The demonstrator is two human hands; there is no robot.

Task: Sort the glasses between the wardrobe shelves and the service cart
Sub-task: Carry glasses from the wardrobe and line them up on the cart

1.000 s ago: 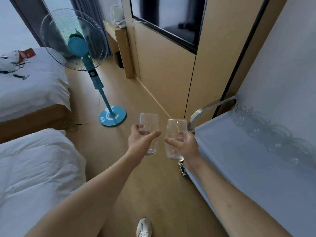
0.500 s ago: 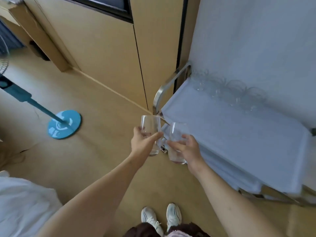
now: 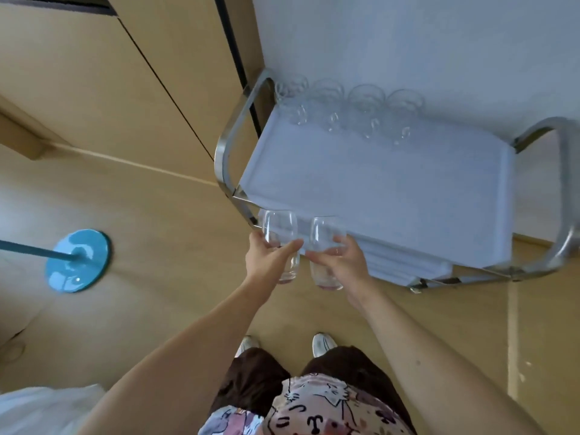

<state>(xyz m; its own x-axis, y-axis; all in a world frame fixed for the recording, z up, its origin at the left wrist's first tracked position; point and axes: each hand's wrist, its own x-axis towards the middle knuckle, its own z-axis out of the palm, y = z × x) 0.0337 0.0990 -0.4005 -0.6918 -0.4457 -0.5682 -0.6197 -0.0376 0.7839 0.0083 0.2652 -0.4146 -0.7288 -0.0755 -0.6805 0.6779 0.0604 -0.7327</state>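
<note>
Two glasses are in hand, one in each grip, held upright just short of the near edge of the service cart [image 3: 392,196]. The left hand [image 3: 266,262] curls its fingers and thumb round the left glass [image 3: 281,243] at mid-body; the right hand [image 3: 343,262] wraps the right glass [image 3: 324,251] the same way, thumb across the front. The two glasses stand just beside each other, rims level with the cart's front edge, bases hanging over the floor. The main risk, as I judge it, is a knock: the glasses are close enough to clink together, and the left one sits near the metal handle [image 3: 230,146] at the cart's left end, so a hurried lift forward could strike it. Smooth glass held at mid-body could also slip if either grip loosens before the base meets the white top. A row of four glasses [image 3: 351,108] already stands along the far edge against the wall; setting these down too deep could topple one. The fan base [image 3: 78,260] sits well apart on the floor.
</note>
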